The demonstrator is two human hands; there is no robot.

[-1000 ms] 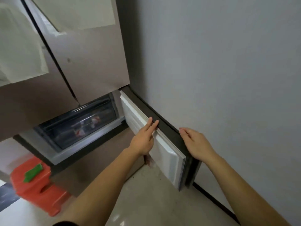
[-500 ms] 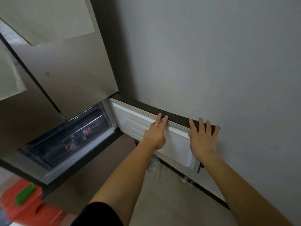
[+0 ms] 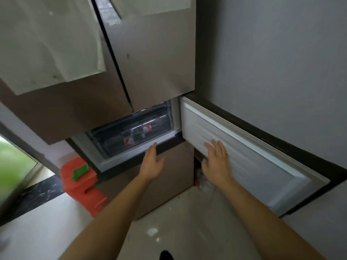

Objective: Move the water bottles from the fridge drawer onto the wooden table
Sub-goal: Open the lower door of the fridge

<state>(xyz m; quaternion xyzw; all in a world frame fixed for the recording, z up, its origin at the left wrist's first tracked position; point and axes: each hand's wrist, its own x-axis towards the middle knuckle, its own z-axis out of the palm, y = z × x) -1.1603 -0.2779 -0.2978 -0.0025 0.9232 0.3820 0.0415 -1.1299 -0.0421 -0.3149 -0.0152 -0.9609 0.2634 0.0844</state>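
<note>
an orange stool [image 3: 82, 186] with a green block [image 3: 80, 172] on top stands at the left beside the fridge. the clear fridge drawer [image 3: 116, 139] sits in the open compartment, and the water bottles [image 3: 129, 140] with red labels lie inside it. the left hand [image 3: 152, 164], fingers straight and together, has its tips at the white ledge just below the drawer. the right hand [image 3: 216, 162] lies flat, fingers spread, on the white inside of the open door [image 3: 262, 166].

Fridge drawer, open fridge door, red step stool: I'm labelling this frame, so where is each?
fridge drawer [image 3: 114, 141], head view, on its clear front wall.
open fridge door [image 3: 262, 166], head view, on its white inner panel.
red step stool [image 3: 78, 196], head view, on its red body.
</note>
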